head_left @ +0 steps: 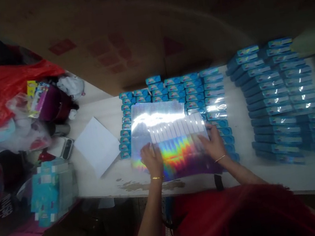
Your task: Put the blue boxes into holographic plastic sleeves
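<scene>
A shiny rainbow-reflecting sheet (178, 156) with a row of pale rectangular labels along its upper part lies between my two hands. My left hand (152, 160) is closed at its left edge, fingers curled. My right hand (214, 144) grips the right edge, thumb on top and fingers toward the upper corner. Beneath and behind it, another silvery sheet (140, 122) lies partly over rows of small teal boxes (193, 91). Glare whitens part of the silvery sheet, and the print on the labels is too blurred to read.
More teal boxes (276, 103) stand stacked on the right of the white table (240, 121). White paper (97, 145) lies left of the sheets. Flattened teal cartons (48, 191), a purple container (52, 104) and red plastic bags (11, 85) crowd the far left. A large cardboard box (137, 29) borders the back.
</scene>
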